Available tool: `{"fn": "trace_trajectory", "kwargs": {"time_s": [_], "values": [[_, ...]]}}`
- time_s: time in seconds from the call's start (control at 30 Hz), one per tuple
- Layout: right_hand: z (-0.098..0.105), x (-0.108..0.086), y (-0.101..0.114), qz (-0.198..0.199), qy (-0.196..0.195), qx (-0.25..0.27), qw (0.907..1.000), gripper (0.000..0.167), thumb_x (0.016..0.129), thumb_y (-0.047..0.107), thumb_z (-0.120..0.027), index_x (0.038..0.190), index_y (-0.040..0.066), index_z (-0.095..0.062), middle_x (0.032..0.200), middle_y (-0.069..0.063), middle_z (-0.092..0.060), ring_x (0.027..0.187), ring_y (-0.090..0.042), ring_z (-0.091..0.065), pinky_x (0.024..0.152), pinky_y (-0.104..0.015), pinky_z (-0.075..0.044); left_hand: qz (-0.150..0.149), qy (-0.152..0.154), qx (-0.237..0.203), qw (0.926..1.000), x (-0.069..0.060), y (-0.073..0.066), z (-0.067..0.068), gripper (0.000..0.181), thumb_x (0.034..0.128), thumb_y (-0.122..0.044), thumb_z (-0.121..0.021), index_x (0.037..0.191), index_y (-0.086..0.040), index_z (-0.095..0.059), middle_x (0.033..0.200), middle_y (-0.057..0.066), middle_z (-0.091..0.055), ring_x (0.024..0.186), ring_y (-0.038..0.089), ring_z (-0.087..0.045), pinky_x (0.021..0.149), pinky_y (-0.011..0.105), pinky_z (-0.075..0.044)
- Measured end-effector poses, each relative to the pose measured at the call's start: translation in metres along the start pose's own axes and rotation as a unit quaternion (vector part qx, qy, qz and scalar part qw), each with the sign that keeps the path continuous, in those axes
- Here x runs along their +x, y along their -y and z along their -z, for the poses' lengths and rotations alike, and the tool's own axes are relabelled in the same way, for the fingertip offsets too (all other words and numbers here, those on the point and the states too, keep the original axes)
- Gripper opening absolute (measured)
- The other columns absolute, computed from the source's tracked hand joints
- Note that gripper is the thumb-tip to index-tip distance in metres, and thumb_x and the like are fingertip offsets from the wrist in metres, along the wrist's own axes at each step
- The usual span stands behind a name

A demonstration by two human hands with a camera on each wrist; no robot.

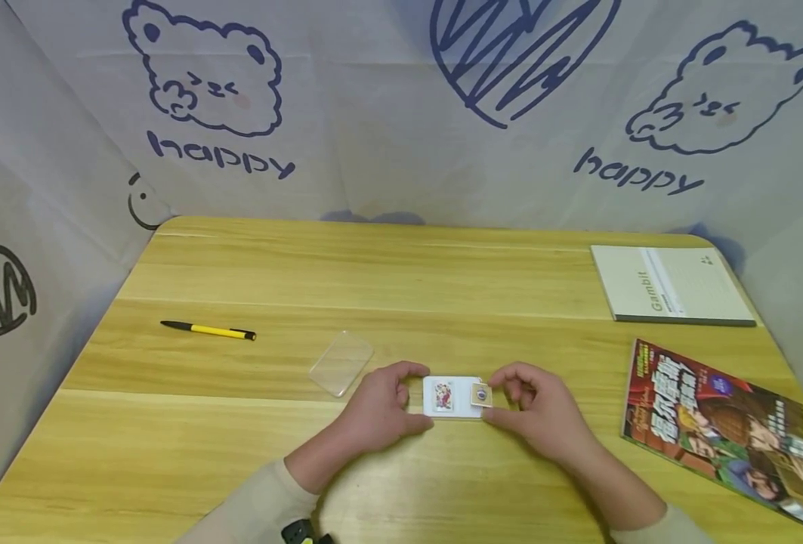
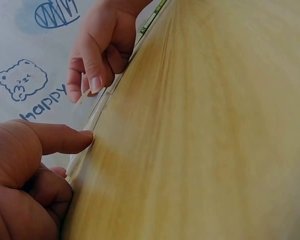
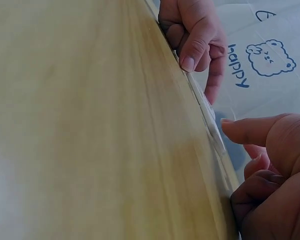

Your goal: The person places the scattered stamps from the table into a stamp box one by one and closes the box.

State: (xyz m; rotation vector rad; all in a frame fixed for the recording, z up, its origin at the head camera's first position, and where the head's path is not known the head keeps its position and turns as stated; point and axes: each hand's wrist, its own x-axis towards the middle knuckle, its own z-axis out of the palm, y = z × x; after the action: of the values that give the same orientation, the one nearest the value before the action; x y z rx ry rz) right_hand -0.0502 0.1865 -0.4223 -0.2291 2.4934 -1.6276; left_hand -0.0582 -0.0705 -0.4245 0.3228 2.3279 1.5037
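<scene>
A flat white rectangular piece (image 1: pixel 463 397) lies on the table in front of the person. It carries a colourful picture square (image 1: pixel 443 396) on its left half. The left hand (image 1: pixel 384 400) holds its left end, thumb at the near corner and fingers at the far one. At the right end, a small tan square with a round emblem (image 1: pixel 480 394) overlaps the edge. The right hand (image 1: pixel 540 408) pinches this square; in the left wrist view its thumb and fingers meet at a thin pale edge. Both wrist views show the white piece only edge-on.
Left of the hands lies a clear, thin rectangular cover (image 1: pixel 342 364). A yellow and black pen (image 1: pixel 208 330) is farther left. On the right are a pale notebook (image 1: pixel 700 283) and a colourful magazine (image 1: pixel 721 434). A drawn-on white cloth (image 1: pixel 374 113) hangs behind the table (image 1: pixel 401 279).
</scene>
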Motion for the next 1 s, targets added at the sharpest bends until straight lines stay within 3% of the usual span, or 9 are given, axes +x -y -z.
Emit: {"fn": "trace_trajectory", "kwargs": {"time_s": [0.67, 1.0], "values": [[-0.003, 0.009, 0.0031, -0.025, 0.034, -0.002, 0.9991, 0.033, 0.072, 0.005, -0.089, 0.101, 0.004, -0.074, 0.065, -0.002, -0.046, 0.054, -0.011, -0.038, 0.05, -0.023, -0.032, 0.004, -0.003, 0.001, 1.0, 0.0007, 0.0011, -0.0009, 0.064, 0.071, 0.003, -0.085, 0.129, 0.004, -0.059, 0.057, -0.005, -0.039, 0.047, 0.008, -0.034, 0.043, 0.021, -0.03], [-0.0067, 0.0103, 0.0008, -0.02, 0.018, -0.033, 0.9991, 0.014, 0.082, 0.008, -0.082, 0.094, 0.009, -0.076, 0.063, -0.002, -0.048, 0.054, -0.013, -0.041, 0.051, -0.023, -0.033, 0.002, -0.004, 0.001, 1.0, 0.0011, 0.0016, -0.001, 0.063, 0.0706, 0.003, -0.085, 0.128, 0.004, -0.059, 0.056, -0.005, -0.039, 0.047, 0.008, -0.034, 0.043, 0.021, -0.029]]}}
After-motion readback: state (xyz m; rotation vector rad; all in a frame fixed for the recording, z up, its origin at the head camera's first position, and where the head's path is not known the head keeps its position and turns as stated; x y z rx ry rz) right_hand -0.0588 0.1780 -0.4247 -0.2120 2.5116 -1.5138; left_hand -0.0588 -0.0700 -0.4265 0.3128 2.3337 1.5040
